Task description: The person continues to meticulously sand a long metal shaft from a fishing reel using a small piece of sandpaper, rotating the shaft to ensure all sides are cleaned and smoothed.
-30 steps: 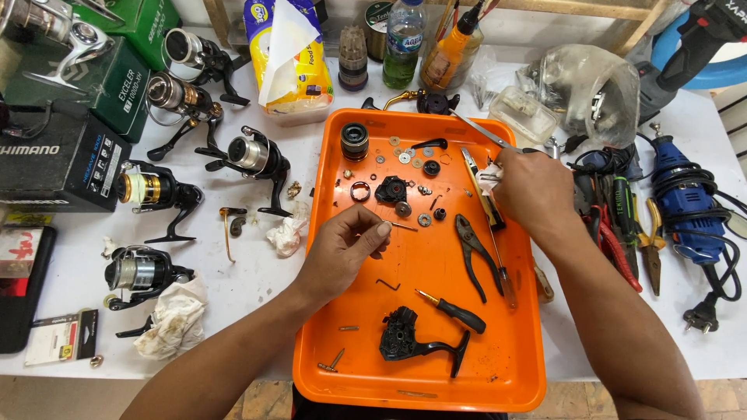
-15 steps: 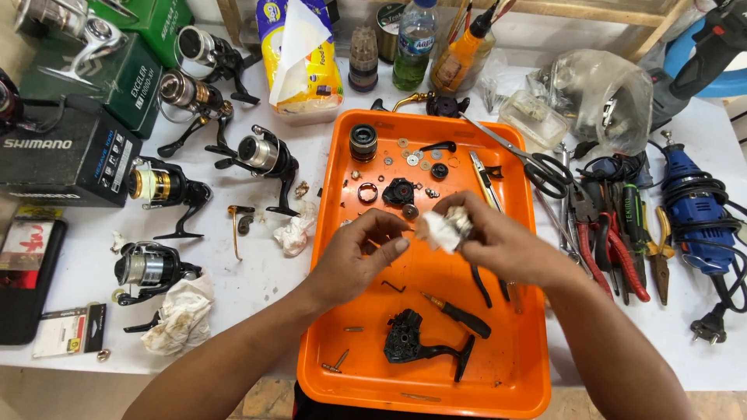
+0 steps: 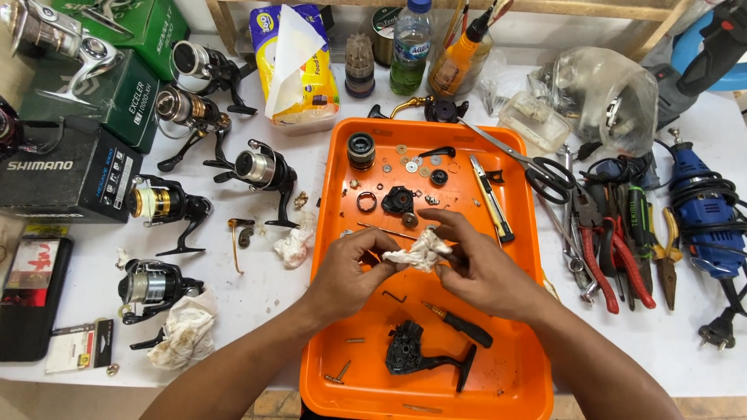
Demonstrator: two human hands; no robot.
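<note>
Both my hands meet over the middle of an orange tray (image 3: 520, 365). My right hand (image 3: 478, 268) grips a crumpled white tissue (image 3: 419, 252). My left hand (image 3: 350, 272) pinches something small against the tissue; the part itself is hidden by the fingers. Small reel parts lie in the tray's far half: a black spool (image 3: 361, 150), washers, a ring (image 3: 366, 201), a black gear piece (image 3: 399, 200) and a thin shaft. Near the front lie a black reel body (image 3: 416, 354) and a black-handled screwdriver (image 3: 465, 327).
Several fishing reels (image 3: 261, 173) and reel boxes (image 3: 66, 175) stand on the white table at left, with used tissues (image 3: 185, 330). Pliers, scissors (image 3: 537, 167), a blue power tool (image 3: 704, 214) and a plastic bag lie at right. Bottles and a tissue pack (image 3: 296, 66) line the back.
My right hand came back from the tray's right side with a white tissue and met my left hand at the tray's middle. Both hands now work the tissue together.
</note>
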